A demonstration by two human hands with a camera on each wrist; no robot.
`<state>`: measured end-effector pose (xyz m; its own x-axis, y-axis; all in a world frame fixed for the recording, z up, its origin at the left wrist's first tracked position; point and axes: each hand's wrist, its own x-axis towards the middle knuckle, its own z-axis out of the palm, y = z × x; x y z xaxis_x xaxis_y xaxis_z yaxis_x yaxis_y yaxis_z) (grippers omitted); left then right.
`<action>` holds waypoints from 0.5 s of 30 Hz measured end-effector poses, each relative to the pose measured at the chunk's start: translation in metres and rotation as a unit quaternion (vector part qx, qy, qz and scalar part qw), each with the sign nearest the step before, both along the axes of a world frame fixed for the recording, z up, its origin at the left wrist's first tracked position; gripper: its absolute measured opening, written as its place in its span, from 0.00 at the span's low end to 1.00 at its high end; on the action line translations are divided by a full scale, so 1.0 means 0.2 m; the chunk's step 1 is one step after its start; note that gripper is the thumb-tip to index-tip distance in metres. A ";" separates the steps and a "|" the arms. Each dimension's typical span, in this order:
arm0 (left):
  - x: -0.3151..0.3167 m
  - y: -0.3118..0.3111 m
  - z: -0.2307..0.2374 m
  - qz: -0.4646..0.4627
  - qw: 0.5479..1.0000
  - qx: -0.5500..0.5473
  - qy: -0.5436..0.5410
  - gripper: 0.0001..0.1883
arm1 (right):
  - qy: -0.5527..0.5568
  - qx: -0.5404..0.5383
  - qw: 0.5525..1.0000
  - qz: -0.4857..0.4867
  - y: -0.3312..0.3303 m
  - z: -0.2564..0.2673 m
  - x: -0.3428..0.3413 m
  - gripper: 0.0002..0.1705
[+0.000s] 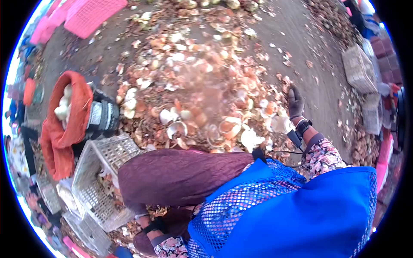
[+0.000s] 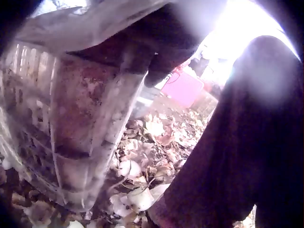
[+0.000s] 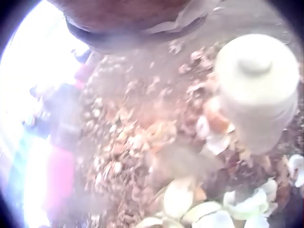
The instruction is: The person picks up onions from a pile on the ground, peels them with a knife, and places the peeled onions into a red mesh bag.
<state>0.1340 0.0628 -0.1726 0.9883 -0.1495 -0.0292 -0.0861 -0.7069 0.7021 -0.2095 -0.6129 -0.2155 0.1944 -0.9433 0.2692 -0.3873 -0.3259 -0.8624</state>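
Observation:
My left hand (image 2: 164, 50), in a dark glove, grips the upper edge of a white plastic crate (image 2: 78, 95), a fingertip hanging over its side. In the head view the crate (image 1: 92, 193) leans beside my left knee with peelings inside, and much of that hand is hidden. My right hand (image 1: 296, 102), gloved, reaches out over the ground with nothing visible in it. Close by its wrist is a white cylindrical container (image 1: 282, 124); the right wrist view shows its rounded top (image 3: 256, 66). Onion peelings (image 1: 189, 81) and pale onions lie spread before me.
An orange mesh sack (image 1: 71, 112) of pale onions stands at the left beside a dark bucket (image 1: 103, 114). A pink basket (image 1: 94, 15) lies at the upper left. Stacked pale crates (image 1: 360, 69) line the right. A cable (image 1: 284, 151) runs from my right wrist.

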 end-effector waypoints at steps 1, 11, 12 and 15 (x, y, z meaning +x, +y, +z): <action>-0.01 -0.01 -0.01 0.005 1.000 -0.027 0.004 0.28 | 0.151 -0.055 0.986 0.046 -0.01 -0.02 0.06 0.18; -0.07 -0.31 0.21 0.060 0.998 0.003 0.007 0.35 | 0.262 -0.049 0.777 0.570 0.85 0.15 1.07 0.24; -0.06 -0.31 0.22 0.067 0.997 0.035 0.015 0.35 | 0.295 -0.048 0.755 0.584 0.88 0.15 1.13 0.27; -0.06 -0.37 0.33 0.079 0.994 0.075 0.029 0.30 | 0.320 -0.055 0.720 0.613 0.90 0.07 1.19 0.33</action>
<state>0.1217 -0.0121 -0.1067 0.9951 0.0178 -0.0975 0.0721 -0.8049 0.5890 0.0291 -0.4338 -0.2015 0.9805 0.0642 -0.1858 -0.0563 -0.8138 -0.5784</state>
